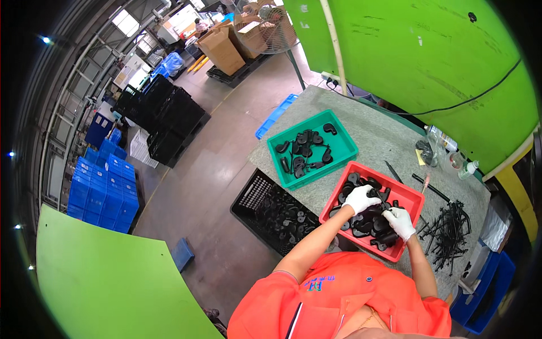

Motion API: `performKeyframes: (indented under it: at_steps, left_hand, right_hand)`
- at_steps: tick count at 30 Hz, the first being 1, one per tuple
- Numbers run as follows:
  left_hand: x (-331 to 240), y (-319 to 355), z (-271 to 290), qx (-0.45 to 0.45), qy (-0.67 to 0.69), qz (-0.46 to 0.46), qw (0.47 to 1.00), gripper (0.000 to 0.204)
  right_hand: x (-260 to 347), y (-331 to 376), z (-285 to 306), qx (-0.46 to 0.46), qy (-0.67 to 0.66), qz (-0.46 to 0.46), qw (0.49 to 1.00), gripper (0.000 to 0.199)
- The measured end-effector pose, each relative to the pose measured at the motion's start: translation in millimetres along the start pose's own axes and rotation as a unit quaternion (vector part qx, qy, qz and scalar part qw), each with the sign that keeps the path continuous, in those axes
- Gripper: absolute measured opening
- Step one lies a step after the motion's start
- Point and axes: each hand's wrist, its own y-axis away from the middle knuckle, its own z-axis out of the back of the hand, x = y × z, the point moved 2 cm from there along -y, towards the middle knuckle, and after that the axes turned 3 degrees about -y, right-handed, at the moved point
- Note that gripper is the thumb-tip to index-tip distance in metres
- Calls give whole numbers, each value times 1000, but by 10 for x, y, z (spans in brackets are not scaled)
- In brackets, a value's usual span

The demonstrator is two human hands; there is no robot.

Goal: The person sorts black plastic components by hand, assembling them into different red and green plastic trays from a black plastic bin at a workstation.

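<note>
Both my hands wear white gloves and are over a red tray (415,196) heaped with black curved plastic parts (364,225). My left hand (361,199) is closed, its fingers curled round a black plastic part. Just to its right and nearer me, my right hand (401,223) pinches at something dark between the two hands. Its fingertips cover most of that thing, so its kind is unclear. A green tray (292,183) stands beyond and to the left on the same table, with more black parts (305,142) spread over its bottom.
Thin black sprue-like sticks (449,231) lie piled on the grey table (370,127) at right, near a black rod (431,187) and bottles (468,169). Below the table's left edge stands a black crate (265,209) of parts. A green panel (418,56) rises behind.
</note>
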Motion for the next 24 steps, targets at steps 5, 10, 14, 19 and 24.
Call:
performKeyframes:
  at_steps: [5,10,14,19,24]
  left_hand:
    - [69,31,-150,-127,-203,-47,970,42]
    - [-23,-22,-68,-60,-58,13,996,37]
    - [77,-165,-78,-99,-54,-65,991,31]
    - [100,-213,202,-163,-46,-160,972,29]
    - [71,-253,103,-53,18,-51,997,32]
  right_hand:
    - [108,46,-65,-42,169,67,982,35]
    - [123,97,15,-73,164,20,983,30]
    - [139,30,65,-73,247,77,963,36]
    - [288,-77,49,57,24,21,998,30]
    - [174,-52,64,-10,-5,5,1000,30]
